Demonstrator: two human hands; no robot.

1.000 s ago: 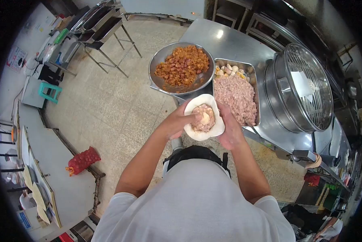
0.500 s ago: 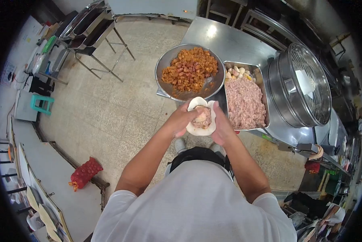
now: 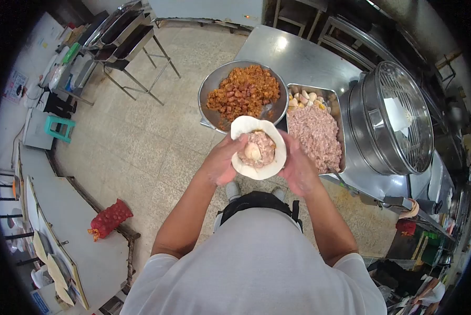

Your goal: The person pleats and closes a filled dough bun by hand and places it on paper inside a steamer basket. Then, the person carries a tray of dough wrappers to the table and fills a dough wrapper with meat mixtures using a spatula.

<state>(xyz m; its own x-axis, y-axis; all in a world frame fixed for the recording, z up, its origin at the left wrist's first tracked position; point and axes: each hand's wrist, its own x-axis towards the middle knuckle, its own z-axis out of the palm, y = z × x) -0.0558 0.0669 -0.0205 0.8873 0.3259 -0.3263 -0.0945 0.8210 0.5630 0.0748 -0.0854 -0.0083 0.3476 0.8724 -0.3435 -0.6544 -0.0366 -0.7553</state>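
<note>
A round white dough wrapper (image 3: 244, 124) rests between my hands, its rim flared around a mound of pinkish minced-meat filling (image 3: 266, 148). A pale piece of egg (image 3: 252, 151) sits on the filling. My left hand (image 3: 220, 164) grips the wrapper's left side, thumb reaching over the rim onto the filling. On the other side, my right hand (image 3: 301, 169) supports the right edge, its fingers partly hidden by the dough. Just beyond stands a metal bowl (image 3: 206, 101) of orange-brown chunky filling. A steel tray (image 3: 342, 126) with raw minced meat (image 3: 314, 134) and egg pieces (image 3: 307, 98) lies to the right.
Stacked metal steamers (image 3: 374, 123) stand right of the tray on the steel table (image 3: 277, 52). A dark handle (image 3: 339, 178) juts from the tray's near edge. On the left are a red net sack (image 3: 111, 219), a turquoise stool (image 3: 60, 128) and a metal rack (image 3: 141, 58).
The wrapper was cupped up at its sides and now lies wider open, turned somewhat. My right hand has shifted slightly right and down. The view has tilted a little.
</note>
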